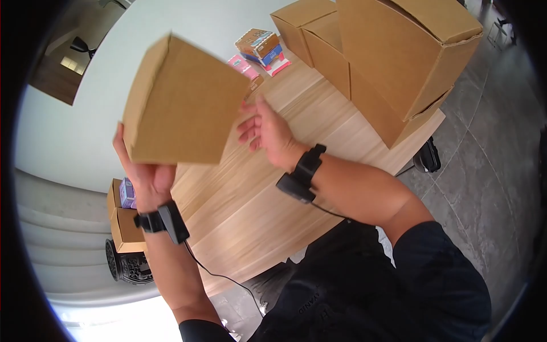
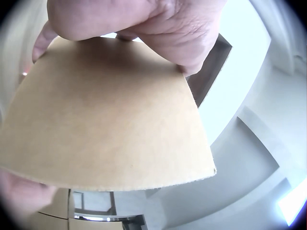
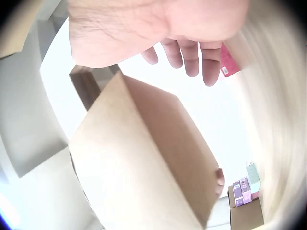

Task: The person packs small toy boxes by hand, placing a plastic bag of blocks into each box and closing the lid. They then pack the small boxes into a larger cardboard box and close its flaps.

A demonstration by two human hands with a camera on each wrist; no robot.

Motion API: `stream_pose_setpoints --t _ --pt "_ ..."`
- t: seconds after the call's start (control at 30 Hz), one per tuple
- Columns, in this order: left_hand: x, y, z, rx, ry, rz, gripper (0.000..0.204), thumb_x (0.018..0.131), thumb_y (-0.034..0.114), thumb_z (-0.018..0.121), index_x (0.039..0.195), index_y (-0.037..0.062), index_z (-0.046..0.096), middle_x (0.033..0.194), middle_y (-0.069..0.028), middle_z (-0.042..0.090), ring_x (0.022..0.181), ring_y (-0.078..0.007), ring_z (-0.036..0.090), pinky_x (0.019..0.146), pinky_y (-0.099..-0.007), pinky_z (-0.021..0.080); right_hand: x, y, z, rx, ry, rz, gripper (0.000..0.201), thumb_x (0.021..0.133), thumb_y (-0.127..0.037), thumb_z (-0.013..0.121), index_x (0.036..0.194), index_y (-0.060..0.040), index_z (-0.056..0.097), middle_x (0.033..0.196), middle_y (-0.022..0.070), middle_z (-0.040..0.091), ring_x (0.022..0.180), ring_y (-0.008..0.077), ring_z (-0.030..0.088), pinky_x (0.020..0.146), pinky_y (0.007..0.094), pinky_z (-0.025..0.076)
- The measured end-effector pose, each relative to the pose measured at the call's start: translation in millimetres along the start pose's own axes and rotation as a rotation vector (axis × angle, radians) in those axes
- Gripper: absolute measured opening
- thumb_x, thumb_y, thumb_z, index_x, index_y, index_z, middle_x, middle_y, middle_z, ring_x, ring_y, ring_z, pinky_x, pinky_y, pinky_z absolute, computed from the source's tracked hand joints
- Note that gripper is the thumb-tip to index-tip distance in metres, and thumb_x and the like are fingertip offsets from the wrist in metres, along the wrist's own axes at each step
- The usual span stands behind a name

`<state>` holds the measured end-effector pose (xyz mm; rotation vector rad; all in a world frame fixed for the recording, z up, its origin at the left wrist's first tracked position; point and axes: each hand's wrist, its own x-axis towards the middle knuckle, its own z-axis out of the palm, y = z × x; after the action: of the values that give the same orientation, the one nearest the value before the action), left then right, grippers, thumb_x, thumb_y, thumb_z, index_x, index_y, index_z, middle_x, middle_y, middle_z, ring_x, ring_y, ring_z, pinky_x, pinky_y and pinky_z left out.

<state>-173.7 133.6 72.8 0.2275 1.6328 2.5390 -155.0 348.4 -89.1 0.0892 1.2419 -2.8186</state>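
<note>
A brown cardboard box (image 1: 188, 102) is held up above the table's left part, tilted. The left hand (image 1: 149, 171) grips it from below and the side, its thumb or a finger up along the left face; in the left wrist view that hand (image 2: 129, 19) spreads over the edge of the box (image 2: 105, 115). To the right of the box, the right hand (image 1: 268, 132) has loosely bent fingers and holds nothing. The right wrist view shows a gap between the right hand's fingers (image 3: 191, 57) and the box (image 3: 144, 153).
Large cardboard boxes (image 1: 393, 57) stand at the table's (image 1: 239, 228) right back. Small colourful packs (image 1: 259, 45) and a pink pack (image 1: 242, 65) are at the back edge. At the left, an open carton (image 1: 128, 228) holds purple packs (image 1: 126, 192); a dark drum-like stool (image 1: 128, 262) stands below it.
</note>
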Motion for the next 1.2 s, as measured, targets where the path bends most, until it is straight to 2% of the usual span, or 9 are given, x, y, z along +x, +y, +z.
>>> stream_pose_setpoints --t 0.23,0.33,0.4,0.47,0.57,0.67,0.77,0.8,1.2 --pt "84.0 -36.6 135.0 0.019 0.02 -0.128 0.086 0.094 0.066 0.058 0.146 -0.0008 0.038 0.139 -0.0175 0.046 0.136 -0.0303 0.047 0.109 -0.0833 0.025 -0.5 33.5 2.3 -0.271 -0.246 0.1 0.06 0.109 -0.056 0.043 0.125 -0.0021 0.063 0.084 0.0076 0.064 0.067 0.0138 0.062 0.053 0.0272 0.045" --pt "94.6 -55.7 190.5 0.04 0.011 -0.125 0.091 0.093 0.06 0.063 0.156 0.0012 0.035 0.155 -0.0203 0.042 0.145 -0.0351 0.042 0.118 -0.0703 0.027 3.2 40.6 1.5 -0.327 -0.292 0.058 0.067 0.106 -0.064 0.045 0.116 -0.0008 0.065 0.08 0.0047 0.061 0.063 0.012 0.059 0.055 0.0273 0.048" --pt "137.6 -70.0 197.0 0.142 -0.074 -0.216 0.102 0.087 0.08 0.052 0.167 0.0218 0.025 0.17 -0.0255 0.017 0.156 -0.041 0.02 0.12 -0.0698 0.022 3.0 39.9 0.2 -0.377 -0.31 0.023 0.07 0.105 -0.068 0.046 0.109 -0.0007 0.065 0.079 0.0033 0.06 0.061 0.0115 0.058 0.057 0.0277 0.049" --pt "137.1 -82.5 217.9 0.027 -0.212 -0.228 0.102 0.087 0.08 0.051 0.164 0.0159 0.031 0.169 -0.0265 0.021 0.15 -0.045 0.03 0.107 -0.0705 0.038 -0.1 31.1 1.7 -0.45 -0.315 -0.008 0.069 0.105 -0.068 0.046 0.103 -0.0014 0.065 0.079 0.0028 0.06 0.061 0.0112 0.058 0.06 0.0283 0.05" --pt "126.5 -85.8 234.4 0.177 -0.304 -0.19 0.096 0.091 0.077 0.049 0.164 0.0159 0.033 0.167 -0.0259 0.022 0.148 -0.045 0.031 0.103 -0.0716 0.043 5.3 39.2 -3.1 -0.393 -0.387 -0.006 0.069 0.104 -0.068 0.046 0.097 -0.0021 0.064 0.075 0.0018 0.059 0.06 0.0112 0.055 0.06 0.0287 0.05" --pt "140.9 -97.2 248.7 0.126 -0.36 -0.199 0.086 0.096 0.071 0.046 0.156 0.0103 0.041 0.16 -0.0259 0.036 0.141 -0.0414 0.045 0.094 -0.0672 0.053 22.4 65.2 -9.5 -0.295 -0.361 0.087 0.022 0.103 -0.023 0.064 0.112 -0.0028 0.068 0.099 0.0076 0.07 0.084 0.0121 0.064 0.065 0.03 0.052" --pt "164.3 -105.1 246.8 0.018 -0.737 -0.251 0.076 0.099 0.066 0.045 0.145 0.0048 0.048 0.146 -0.0253 0.051 0.126 -0.0355 0.06 0.084 -0.0589 0.06 20.7 55.8 -4.6 -0.494 -0.371 -0.078 0.025 0.101 -0.019 0.066 0.117 0.0001 0.067 0.112 0.0107 0.072 0.101 0.0171 0.064 0.082 0.0344 0.054" --pt "163.2 -105.5 249.7 0.039 -0.722 -0.21 0.07 0.101 0.063 0.044 0.137 0.003 0.051 0.131 -0.0239 0.061 0.109 -0.0315 0.068 0.075 -0.0516 0.063 19.3 51.8 -3.6 -0.541 -0.376 -0.107 0.026 0.1 -0.018 0.066 0.119 0.0009 0.067 0.116 0.0116 0.072 0.105 0.0188 0.064 0.087 0.0357 0.054" --pt "141.8 -96.0 262.5 0.079 -0.541 -0.298 0.082 0.1 0.062 0.047 0.15 -0.0023 0.039 0.151 -0.0274 0.045 0.118 -0.037 0.061 0.084 -0.052 0.059 9.2 31.3 1.4 -0.619 -0.382 0.003 0.027 0.097 -0.015 0.068 0.118 0.0016 0.068 0.118 0.013 0.073 0.105 0.0217 0.065 0.09 0.0377 0.054"
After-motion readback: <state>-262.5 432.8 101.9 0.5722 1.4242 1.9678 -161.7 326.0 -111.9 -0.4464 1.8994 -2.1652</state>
